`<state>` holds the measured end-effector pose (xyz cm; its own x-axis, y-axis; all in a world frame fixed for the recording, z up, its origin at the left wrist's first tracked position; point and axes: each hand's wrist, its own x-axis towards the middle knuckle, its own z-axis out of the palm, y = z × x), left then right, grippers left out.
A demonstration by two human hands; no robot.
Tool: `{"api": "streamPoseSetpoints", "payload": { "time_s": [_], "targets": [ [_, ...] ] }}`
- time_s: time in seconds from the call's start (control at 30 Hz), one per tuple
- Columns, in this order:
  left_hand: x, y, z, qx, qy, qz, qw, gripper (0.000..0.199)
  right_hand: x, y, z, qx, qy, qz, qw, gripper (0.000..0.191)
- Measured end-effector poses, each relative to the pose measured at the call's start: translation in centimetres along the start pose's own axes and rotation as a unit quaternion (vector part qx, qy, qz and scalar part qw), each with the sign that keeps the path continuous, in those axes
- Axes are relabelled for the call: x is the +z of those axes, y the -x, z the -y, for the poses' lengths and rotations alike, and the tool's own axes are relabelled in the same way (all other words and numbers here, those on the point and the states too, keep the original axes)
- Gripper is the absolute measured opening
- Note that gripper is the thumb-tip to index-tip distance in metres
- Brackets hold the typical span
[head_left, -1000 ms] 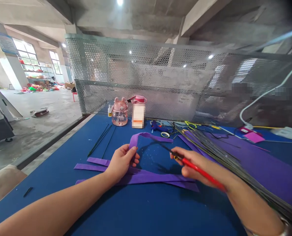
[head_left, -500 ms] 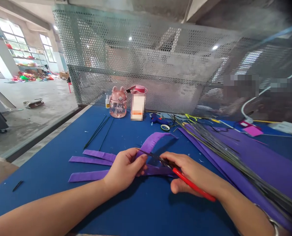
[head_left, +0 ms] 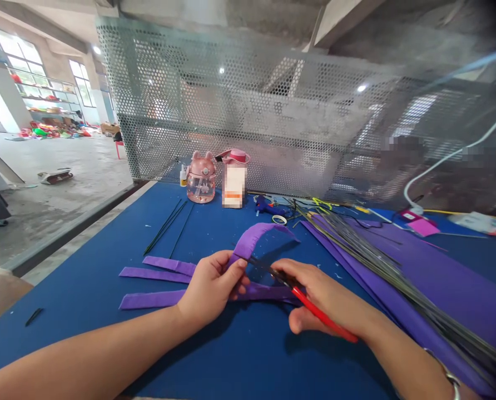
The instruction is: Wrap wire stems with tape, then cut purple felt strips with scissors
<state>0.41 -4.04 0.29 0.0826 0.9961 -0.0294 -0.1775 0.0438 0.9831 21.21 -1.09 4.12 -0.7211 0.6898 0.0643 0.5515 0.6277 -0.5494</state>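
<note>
My left hand (head_left: 214, 283) pinches a purple strip (head_left: 250, 239) between thumb and fingers. The strip arches up and away to the right, with small slits along one edge. Red-handled scissors (head_left: 318, 314) are gripped in my right hand (head_left: 318, 294), and their dark blades point left, at the strip's edge beside my left thumb. Under my left hand and wrist lie more purple strips (head_left: 152, 300), flat on the blue table (head_left: 214, 361); their middle parts are hidden by the hand.
Dark thin stems (head_left: 164, 228) lie at the back left. A pink bottle (head_left: 201, 186), a blue glue gun (head_left: 267, 205) and a tape roll (head_left: 279, 220) stand along the back. A bundle of wires (head_left: 393, 272) rests on purple sheets (head_left: 452, 266) at right. A perforated metal panel (head_left: 248, 122) rises behind.
The scissors and my right hand have shifted slightly left, and the strip arches a little more. The view has tilted slightly. Both hands keep their hold.
</note>
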Motion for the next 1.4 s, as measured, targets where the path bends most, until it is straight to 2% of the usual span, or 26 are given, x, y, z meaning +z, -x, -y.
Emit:
{"api": "streamPoseSetpoints", "payload": {
  "time_s": [0.2,0.53,0.73,0.97,1.23,1.4],
  "targets": [
    [-0.1,0.2,0.4,0.014,-0.008,0.008,1.000,0.026,0.5,-0.3,0.0,0.002,0.077,-0.022,0.997,0.059],
    [-0.1,0.4,0.4,0.052,-0.052,0.015,0.997,0.023,0.9,-0.5,-0.4,-0.043,-0.015,-0.012,0.999,0.067],
    [-0.2,0.4,0.5,0.068,-0.069,0.019,0.995,0.024,1.5,-0.7,-0.8,-0.044,-0.040,-0.019,0.998,0.069],
    [-0.3,0.4,0.4,0.054,-0.062,0.018,0.996,0.022,1.8,-0.9,-1.6,-0.068,-0.024,-0.043,0.996,0.062],
    [-0.3,0.5,0.2,0.023,-0.035,0.020,0.999,0.027,2.0,-1.0,-2.0,-0.066,-0.011,-0.057,0.996,0.049],
    [-0.3,0.5,0.1,0.035,-0.046,0.014,0.998,0.027,1.7,-1.0,-1.7,-0.070,-0.005,-0.059,0.996,0.048]
  ]
}}
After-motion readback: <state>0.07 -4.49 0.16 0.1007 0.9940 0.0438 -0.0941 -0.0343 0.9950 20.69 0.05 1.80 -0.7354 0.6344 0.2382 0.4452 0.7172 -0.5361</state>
